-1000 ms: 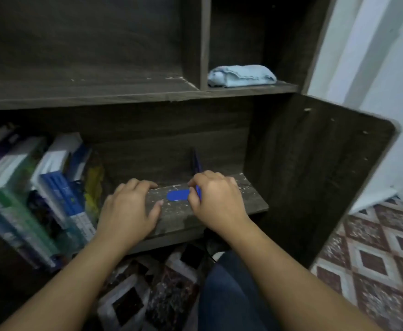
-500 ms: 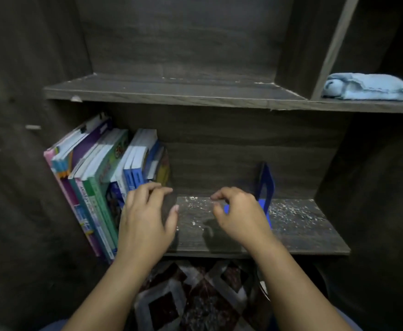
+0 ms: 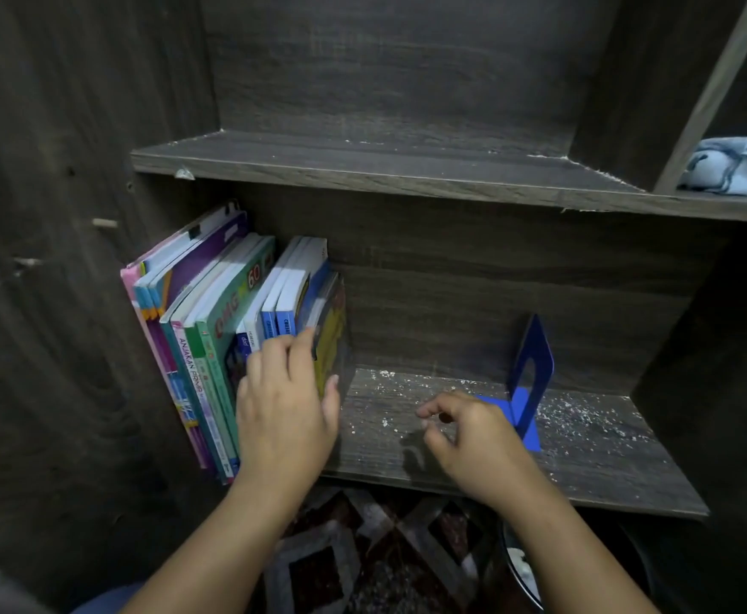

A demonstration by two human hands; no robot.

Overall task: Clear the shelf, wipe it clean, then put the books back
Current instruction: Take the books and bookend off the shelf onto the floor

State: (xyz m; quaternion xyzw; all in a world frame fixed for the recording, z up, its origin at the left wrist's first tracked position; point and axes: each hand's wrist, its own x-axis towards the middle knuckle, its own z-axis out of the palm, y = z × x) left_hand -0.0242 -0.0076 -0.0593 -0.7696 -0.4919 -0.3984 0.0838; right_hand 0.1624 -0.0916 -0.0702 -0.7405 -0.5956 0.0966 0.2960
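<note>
The left hand [image 3: 284,421] has moved from the shelf [image 3: 593,463] edge onto the books [image 3: 230,312]. The right hand [image 3: 473,440] has released the blue bookend [image 3: 533,370].

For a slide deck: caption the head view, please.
Left hand on leaning books; right hand hovers over dusty shelf near blue bookend.

On the shelf [image 3: 584,463], books [image 3: 212,343] pack the left end, leaning vs the left wall [image 3: 75,303]; no gap there. L hand [image 3: 283,418] lies across their front edges. Mid board is open betw books & bookend [image 3: 533,370], w/ R hand [image 3: 473,440] over it. Bookend stands upright, right of centre; bare strip beyond it to the right wall [image 3: 717,392]. The upper shelf [image 3: 363,166] caps headroom.
</note>
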